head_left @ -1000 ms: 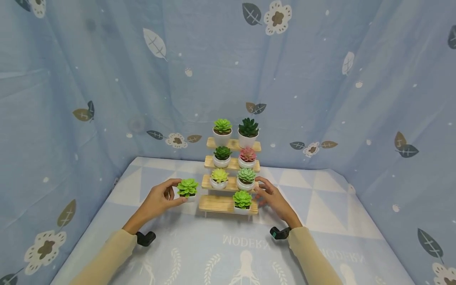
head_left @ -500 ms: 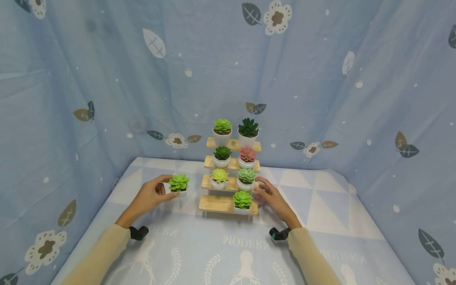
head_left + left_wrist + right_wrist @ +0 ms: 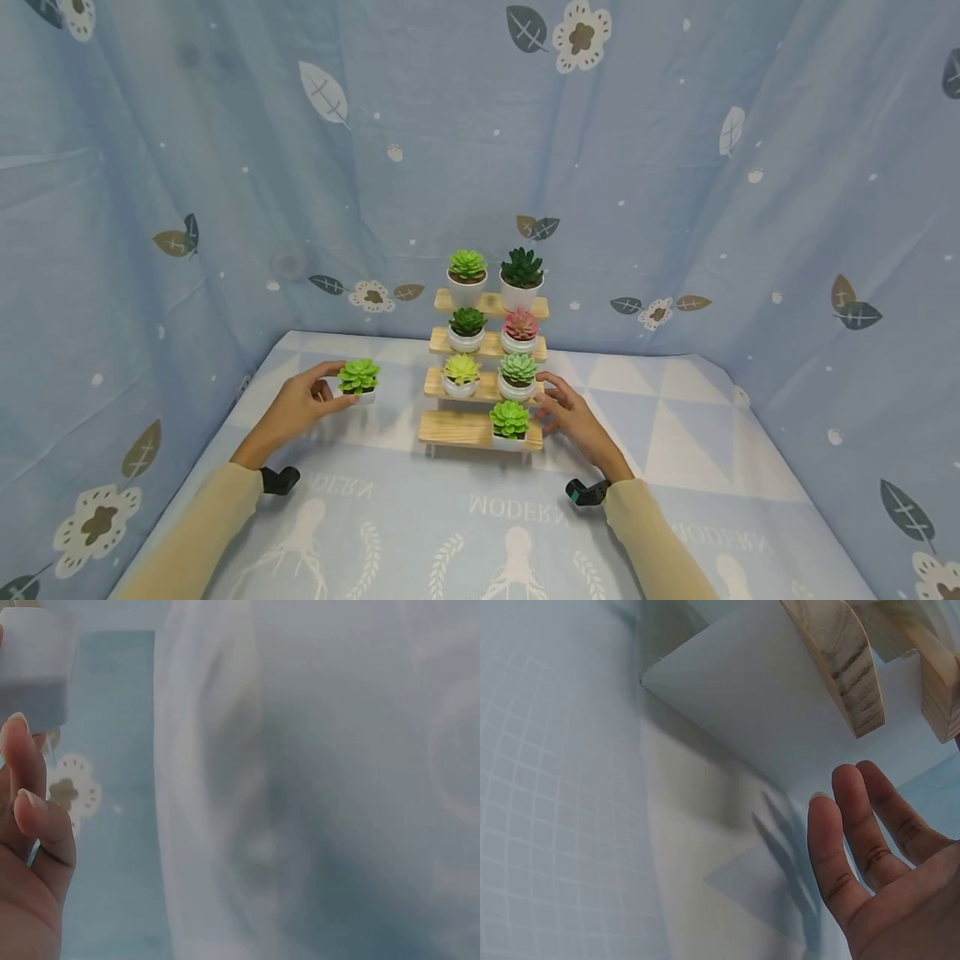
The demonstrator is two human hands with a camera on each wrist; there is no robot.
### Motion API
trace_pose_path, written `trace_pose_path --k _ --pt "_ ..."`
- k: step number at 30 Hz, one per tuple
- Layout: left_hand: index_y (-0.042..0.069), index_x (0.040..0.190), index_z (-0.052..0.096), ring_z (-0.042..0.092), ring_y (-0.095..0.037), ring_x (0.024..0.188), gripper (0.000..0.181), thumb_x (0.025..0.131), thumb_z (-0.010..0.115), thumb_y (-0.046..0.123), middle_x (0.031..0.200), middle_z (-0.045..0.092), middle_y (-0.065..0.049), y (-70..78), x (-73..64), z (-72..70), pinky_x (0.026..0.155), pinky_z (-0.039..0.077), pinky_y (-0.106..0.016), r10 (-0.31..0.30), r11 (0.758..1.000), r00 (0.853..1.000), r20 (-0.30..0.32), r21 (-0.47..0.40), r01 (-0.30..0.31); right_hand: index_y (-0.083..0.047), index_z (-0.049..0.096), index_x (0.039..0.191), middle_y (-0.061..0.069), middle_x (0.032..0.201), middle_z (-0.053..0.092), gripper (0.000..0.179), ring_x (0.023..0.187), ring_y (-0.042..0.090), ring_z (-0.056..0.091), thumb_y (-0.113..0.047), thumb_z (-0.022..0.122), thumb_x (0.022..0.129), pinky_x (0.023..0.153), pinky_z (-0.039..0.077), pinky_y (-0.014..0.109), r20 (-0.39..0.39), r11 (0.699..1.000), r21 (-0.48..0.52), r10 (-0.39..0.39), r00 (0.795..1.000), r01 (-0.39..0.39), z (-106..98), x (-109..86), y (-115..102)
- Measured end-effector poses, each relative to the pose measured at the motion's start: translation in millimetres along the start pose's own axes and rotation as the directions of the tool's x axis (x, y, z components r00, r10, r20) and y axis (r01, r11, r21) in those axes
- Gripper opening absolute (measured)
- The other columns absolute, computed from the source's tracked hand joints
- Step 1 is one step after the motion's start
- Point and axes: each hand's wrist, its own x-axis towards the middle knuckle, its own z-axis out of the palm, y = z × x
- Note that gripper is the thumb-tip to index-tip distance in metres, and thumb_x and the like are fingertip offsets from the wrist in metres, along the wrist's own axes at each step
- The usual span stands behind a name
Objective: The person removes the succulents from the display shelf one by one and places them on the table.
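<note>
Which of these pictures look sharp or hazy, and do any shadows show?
Head view: the stepped wooden stand and its succulents look crisp; left wrist view: a pale blur covers most of the frame, the white pot clearer; right wrist view: streaky shadows beside the right hand.

Blue floral curtains [image 3: 450,158] hang around a pale, seemingly cloth-covered table [image 3: 412,508].

Cream cloth sleeves [image 3: 197,533] and angular black wrist cameras [image 3: 281,481] sit behind both grips [image 3: 291,408], the right camera [image 3: 588,493] teal-marked.
</note>
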Motion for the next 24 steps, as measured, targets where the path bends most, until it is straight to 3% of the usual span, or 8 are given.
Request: trace_pose_path --k 9,16,24 --pt "0.014 0.157 0.044 0.055 -0.027 0.080 0.084 0.090 0.077 0.053 0.121 0.060 -0.020 -18.2 7.6 -9.9 0.062 0.045 -0.038 -0.052 0.999 0.999 -0.008 0.006 0.052 -0.030 0.047 0.149 0.020 0.140 0.054 0.047 0.104 0.034 0.065 -0.041 0.060 0.105 0.079 0.057 0.052 0.003 1.000 0.018 -0.012 1.000 0.012 1 -2.0 -1" --pt "0.015 0.158 0.042 0.058 -0.028 0.082 0.084 0.091 0.078 0.050 0.135 0.054 -0.018 -28.7 15.0 -14.5 0.065 0.047 -0.038 -0.085 0.996 0.996 -0.011 0.009 0.085 -0.031 0.047 0.149 0.020 0.143 0.052 0.049 0.105 0.033 0.065 -0.043 0.062 0.104 0.080 0.058 0.052 -0.001 1.000 0.019 0.001 1.000 -0.001 2 -2.9 -3" --pt "0.015 0.161 0.035 0.059 -0.032 0.089 0.086 0.093 0.076 0.047 0.152 0.043 -0.020 -46.5 17.2 -22.6 0.071 0.051 -0.042 -0.116 0.991 0.993 0.035 -0.068 0.118 -0.032 0.046 0.150 0.019 0.145 0.051 0.052 0.106 0.032 0.065 -0.045 0.063 0.103 0.081 0.057 0.050 -0.012 0.999 0.030 0.016 1.000 -0.016 4 -2.9 -2"
